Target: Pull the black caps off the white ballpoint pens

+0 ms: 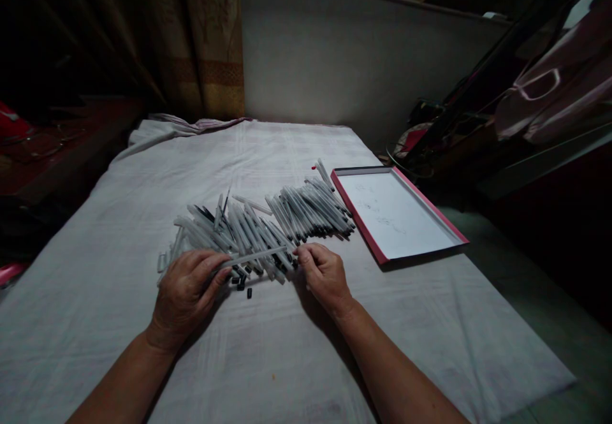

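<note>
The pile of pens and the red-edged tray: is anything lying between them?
In the head view, nothing separate lies between them: the right end of the pile of pens reaches almost to the tray, leaving only a thin strip of white cloth.

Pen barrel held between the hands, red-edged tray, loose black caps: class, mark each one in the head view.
pen barrel (253,257), head view, middle of the clear tube.
red-edged tray (356,220), head view, its red left rim.
black caps (249,293), head view, one cap on the cloth.
</note>
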A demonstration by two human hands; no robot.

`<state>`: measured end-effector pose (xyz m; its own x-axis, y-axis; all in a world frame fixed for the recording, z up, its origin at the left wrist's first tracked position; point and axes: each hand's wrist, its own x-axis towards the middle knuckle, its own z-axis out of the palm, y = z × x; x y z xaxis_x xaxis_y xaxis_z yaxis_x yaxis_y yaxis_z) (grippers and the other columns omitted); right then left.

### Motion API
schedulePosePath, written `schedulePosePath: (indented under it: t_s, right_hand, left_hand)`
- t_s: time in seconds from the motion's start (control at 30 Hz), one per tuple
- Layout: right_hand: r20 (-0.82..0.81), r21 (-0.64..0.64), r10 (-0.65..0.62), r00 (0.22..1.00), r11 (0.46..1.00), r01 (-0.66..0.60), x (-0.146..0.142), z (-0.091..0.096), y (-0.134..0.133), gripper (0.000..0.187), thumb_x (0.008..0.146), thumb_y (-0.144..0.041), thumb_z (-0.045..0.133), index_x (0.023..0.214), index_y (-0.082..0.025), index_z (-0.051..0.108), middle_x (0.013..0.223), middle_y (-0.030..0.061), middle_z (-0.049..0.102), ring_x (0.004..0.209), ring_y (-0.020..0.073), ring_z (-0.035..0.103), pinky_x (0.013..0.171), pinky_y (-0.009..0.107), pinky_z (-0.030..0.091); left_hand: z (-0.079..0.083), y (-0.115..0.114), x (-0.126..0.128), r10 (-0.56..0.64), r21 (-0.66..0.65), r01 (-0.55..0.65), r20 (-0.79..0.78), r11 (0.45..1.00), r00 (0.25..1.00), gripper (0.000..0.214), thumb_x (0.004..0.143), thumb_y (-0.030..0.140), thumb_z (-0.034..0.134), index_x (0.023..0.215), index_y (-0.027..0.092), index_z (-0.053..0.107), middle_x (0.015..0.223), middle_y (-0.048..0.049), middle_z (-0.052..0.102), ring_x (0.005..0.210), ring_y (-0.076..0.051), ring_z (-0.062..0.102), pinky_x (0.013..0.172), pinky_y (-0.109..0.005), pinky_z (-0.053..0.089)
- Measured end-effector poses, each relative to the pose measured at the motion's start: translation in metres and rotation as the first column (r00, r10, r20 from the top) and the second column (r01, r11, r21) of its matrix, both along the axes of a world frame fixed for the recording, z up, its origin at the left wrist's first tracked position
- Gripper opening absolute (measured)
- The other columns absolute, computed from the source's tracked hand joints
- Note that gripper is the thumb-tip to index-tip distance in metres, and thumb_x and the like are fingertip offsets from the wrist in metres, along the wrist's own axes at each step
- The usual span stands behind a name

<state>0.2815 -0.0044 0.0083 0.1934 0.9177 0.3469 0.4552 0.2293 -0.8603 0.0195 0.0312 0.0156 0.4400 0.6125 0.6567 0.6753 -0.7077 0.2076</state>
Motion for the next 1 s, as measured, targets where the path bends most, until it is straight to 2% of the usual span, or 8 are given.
schedulePosePath:
  t_s: [0.17,0.3,0.43,0.63,0.83,1.0]
  right_hand:
    - [-0.199,-0.175,0.115,0.973,0.973,-0.151,-0.004,0.008,-0.004,0.053,0.094,-0.059,0.049,0.067,-0.017,0.068,0.055,0.0003,0.057,0.05,0.0125,0.052,0.05,0.024,0.04]
    - [-0.33,-0.259,0.112,0.937,0.944,-0.204,-0.006,0.011,-0.004,0.065,0.083,-0.076,0.053,0.056,-0.017,0.062,0.048,-0.0018,0.048,0.045,0.0106,0.043,0.045,0.023,0.033]
    - [-0.41,-0.328,0.126,0.904,0.904,-0.274,-0.006,0.013,-0.004,0.071,0.077,-0.084,0.053,0.052,-0.018,0.06,0.043,-0.0027,0.044,0.043,0.01,0.04,0.043,0.023,0.029]
    - [-0.44,-0.39,0.134,0.888,0.862,-0.323,-0.005,0.017,-0.005,0.065,0.071,-0.08,0.063,0.051,-0.018,0.058,0.042,-0.0044,0.042,0.042,0.0086,0.036,0.042,0.023,0.026]
    - [-0.415,-0.384,0.122,0.902,0.875,-0.295,0.001,0.018,-0.004,0.057,0.073,-0.071,0.067,0.053,-0.018,0.058,0.043,-0.0046,0.042,0.045,0.0094,0.038,0.043,0.023,0.026]
    - [-0.361,-0.34,0.153,0.92,0.897,-0.282,0.004,0.019,-0.006,0.051,0.079,-0.062,0.064,0.055,-0.018,0.059,0.046,-0.0046,0.043,0.046,0.0095,0.038,0.046,0.023,0.03]
  left_hand:
    - [0.002,-0.005,0.006,-0.062,0.039,0.063,-0.015,0.997,0.998,0.015,0.096,0.029,0.058,0.108,0.022,0.065,0.09,-0.0043,0.07,0.082,-0.019,0.066,0.075,-0.033,0.052]
    - [0.005,-0.008,0.01,-0.089,0.048,0.09,-0.023,0.995,0.996,0.015,0.096,0.028,0.058,0.107,0.022,0.065,0.089,-0.0045,0.069,0.081,-0.019,0.066,0.073,-0.032,0.052]
    - [0.006,-0.009,0.009,-0.102,0.065,0.103,-0.02,0.993,0.995,0.016,0.096,0.027,0.058,0.108,0.022,0.066,0.09,-0.0048,0.07,0.081,-0.019,0.066,0.073,-0.032,0.053]
    - [0.006,-0.007,0.007,-0.11,0.069,0.112,-0.038,0.991,0.993,0.016,0.096,0.029,0.059,0.108,0.022,0.066,0.088,-0.0034,0.072,0.08,-0.018,0.068,0.074,-0.032,0.052]
    - [0.009,-0.005,0.008,-0.168,0.107,0.177,-0.089,0.978,0.982,0.013,0.095,0.031,0.062,0.104,0.022,0.066,0.081,-0.0005,0.074,0.071,-0.016,0.067,0.071,-0.032,0.049]
    - [0.013,-0.006,0.007,-0.192,0.079,0.203,-0.123,0.976,0.974,0.015,0.099,0.033,0.056,0.103,0.02,0.064,0.078,-0.0009,0.072,0.068,-0.016,0.065,0.069,-0.032,0.047]
